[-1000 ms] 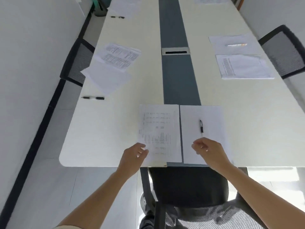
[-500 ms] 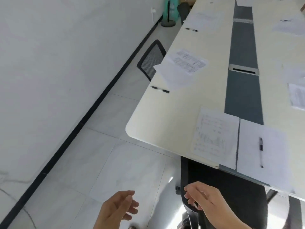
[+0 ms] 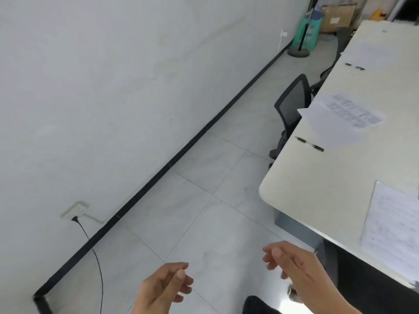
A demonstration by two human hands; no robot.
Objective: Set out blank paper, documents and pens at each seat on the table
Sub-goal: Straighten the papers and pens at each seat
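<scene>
The table [image 3: 317,189] is a smooth, pale cream slab with a rounded corner, filling the right side of the frame. At the right edge lies a printed document [image 3: 394,227], flat and rectangular, its lower end reaching the table's near edge. Higher up, a slim black pen [image 3: 309,144] lies close to the long edge. Just above it a blank sheet [image 3: 328,128] juts a corner past the edge, with a second printed page [image 3: 356,111] overlapping it. Another pen [image 3: 354,66] lies farther up, blurred. A black mesh-backed chair [image 3: 292,105] is tucked against the table's side there. Glossy grey floor tiles [image 3: 204,211] form an open lane between the table and the white wall, bordered by a black skirting strip [image 3: 158,175]. A thin black cable [image 3: 97,264] hangs from a wall socket [image 3: 76,217] at lower left. A cardboard box [image 3: 337,17] and a round stand base [image 3: 298,52] sit at the lane's far end. At the bottom, the left hand [image 3: 163,288] and right hand [image 3: 294,266] hover over the floor, fingers loosely curled, holding nothing.
</scene>
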